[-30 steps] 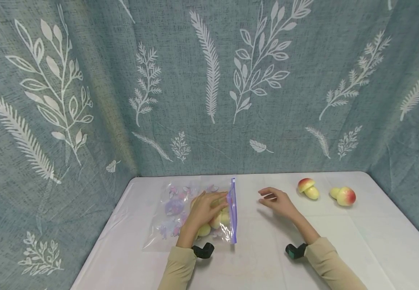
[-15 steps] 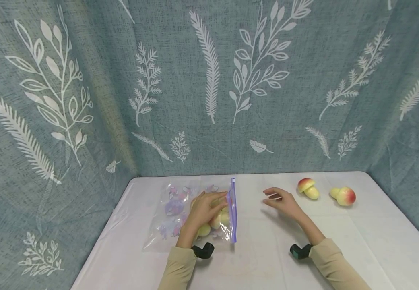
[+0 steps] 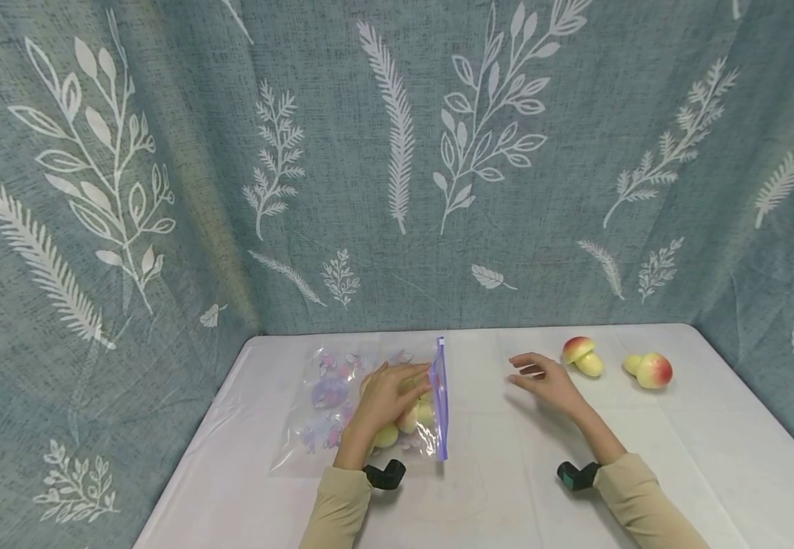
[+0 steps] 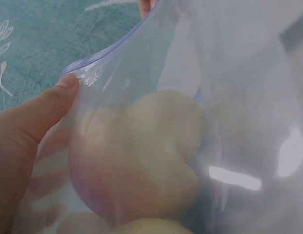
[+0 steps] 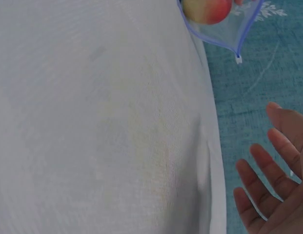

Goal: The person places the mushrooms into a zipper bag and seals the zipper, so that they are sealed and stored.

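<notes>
A clear zip bag [image 3: 331,393] with a purple zip strip and printed pictures lies on the table, its mouth facing right. My left hand [image 3: 390,396] holds the bag near its mouth; the left wrist view has the thumb [image 4: 63,90] at the zip edge and the fingers behind plastic. Inside are several yellow toy mushrooms [image 4: 141,156] with reddish caps, partly hidden by the hand. Right of the bag, my right hand [image 3: 544,381] hovers with nothing in it, fingers loosely bent. Beyond it lie two more toy mushrooms, one nearer [image 3: 583,357] and one farther right [image 3: 649,370].
A white cloth covers the table [image 3: 493,496]. Blue-green curtain [image 3: 397,168] with white leaf prints hangs behind and at both sides. Each wrist wears a black camera mount, such as the left one [image 3: 386,474].
My right hand has moved right, away from the bag's mouth and closer to the two loose toy mushrooms. The left hand and the bag stay in place.
</notes>
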Action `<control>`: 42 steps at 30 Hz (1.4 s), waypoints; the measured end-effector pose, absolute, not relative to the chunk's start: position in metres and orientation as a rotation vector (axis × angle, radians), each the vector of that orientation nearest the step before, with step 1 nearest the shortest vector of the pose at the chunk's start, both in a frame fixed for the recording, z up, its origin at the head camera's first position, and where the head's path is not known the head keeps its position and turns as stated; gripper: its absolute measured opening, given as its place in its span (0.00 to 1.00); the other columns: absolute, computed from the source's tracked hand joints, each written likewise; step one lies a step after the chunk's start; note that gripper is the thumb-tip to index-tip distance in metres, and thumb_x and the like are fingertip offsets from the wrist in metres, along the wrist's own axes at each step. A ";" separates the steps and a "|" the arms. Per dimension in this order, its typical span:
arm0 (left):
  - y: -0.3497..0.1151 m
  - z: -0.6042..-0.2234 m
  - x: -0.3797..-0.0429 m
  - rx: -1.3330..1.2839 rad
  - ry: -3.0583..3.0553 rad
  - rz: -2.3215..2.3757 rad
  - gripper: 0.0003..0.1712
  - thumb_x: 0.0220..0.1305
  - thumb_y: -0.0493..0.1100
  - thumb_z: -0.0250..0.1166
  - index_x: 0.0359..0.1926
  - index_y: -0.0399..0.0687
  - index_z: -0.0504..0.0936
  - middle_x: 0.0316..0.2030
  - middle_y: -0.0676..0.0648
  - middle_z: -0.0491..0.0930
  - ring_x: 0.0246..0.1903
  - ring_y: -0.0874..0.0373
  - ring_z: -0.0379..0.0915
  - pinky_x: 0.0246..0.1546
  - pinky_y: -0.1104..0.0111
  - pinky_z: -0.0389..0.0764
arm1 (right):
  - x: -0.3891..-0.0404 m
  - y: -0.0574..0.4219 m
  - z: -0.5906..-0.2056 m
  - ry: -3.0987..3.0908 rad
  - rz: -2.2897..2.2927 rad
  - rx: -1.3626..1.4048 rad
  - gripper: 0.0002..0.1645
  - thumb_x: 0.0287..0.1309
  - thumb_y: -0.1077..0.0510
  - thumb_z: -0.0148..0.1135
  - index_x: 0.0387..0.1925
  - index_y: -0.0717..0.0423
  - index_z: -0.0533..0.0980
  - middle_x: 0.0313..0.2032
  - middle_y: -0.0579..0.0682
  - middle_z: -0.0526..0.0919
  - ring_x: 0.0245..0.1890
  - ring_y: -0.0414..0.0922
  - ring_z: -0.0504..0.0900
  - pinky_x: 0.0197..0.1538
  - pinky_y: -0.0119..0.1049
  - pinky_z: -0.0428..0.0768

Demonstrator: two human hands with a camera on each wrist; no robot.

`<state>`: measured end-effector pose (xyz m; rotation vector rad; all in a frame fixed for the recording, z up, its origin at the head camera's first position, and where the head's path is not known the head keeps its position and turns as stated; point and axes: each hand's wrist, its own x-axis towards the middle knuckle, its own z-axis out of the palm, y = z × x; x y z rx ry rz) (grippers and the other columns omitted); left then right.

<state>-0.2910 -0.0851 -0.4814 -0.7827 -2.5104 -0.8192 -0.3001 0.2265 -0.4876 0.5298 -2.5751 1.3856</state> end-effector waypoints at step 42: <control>-0.084 -0.482 -0.292 -0.779 -2.545 -0.832 0.22 0.59 0.55 0.62 0.54 0.55 0.79 0.50 0.51 0.80 0.55 0.48 0.72 0.63 0.43 0.58 | -0.305 0.270 -0.505 -2.568 1.299 0.411 0.23 0.56 0.52 0.63 0.50 0.61 0.75 0.47 0.60 0.80 0.47 0.57 0.78 0.47 0.52 0.77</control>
